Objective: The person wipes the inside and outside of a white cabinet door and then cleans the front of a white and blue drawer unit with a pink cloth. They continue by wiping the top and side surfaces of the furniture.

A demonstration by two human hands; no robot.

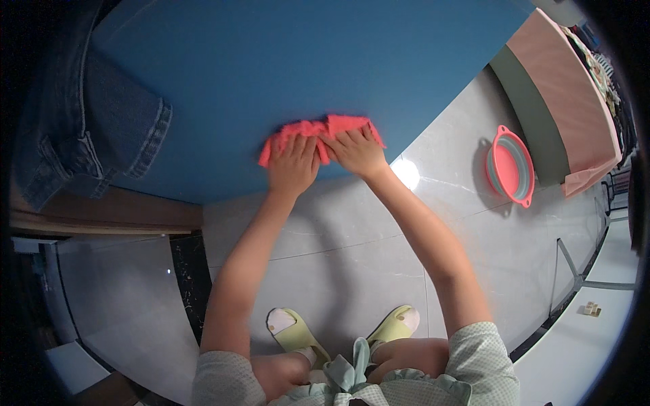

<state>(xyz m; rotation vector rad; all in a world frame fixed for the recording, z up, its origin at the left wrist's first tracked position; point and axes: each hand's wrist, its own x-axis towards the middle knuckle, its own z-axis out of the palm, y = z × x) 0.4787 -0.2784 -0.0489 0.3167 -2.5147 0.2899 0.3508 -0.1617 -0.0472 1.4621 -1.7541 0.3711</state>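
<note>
A bright pink-red cloth (311,128) is bunched against a broad, smooth blue panel (298,61) that looks like a door. My left hand (294,164) presses on the cloth's left part, fingers pointing up and bent over it. Close beside it, my right hand (357,150) grips the cloth's right part, its thumb side toward the left hand. Both arms reach forward from the bottom of the view. The palms and the cloth under the fingers are hidden.
Blue jeans (122,115) hang at the left, over the blue panel. On the grey tiled floor (338,271) at right is a pink-and-grey basin (512,166), near a pink-and-green fabric-sided bin (555,95). A white surface (575,338) lies at lower right. My feet wear green slippers (298,336).
</note>
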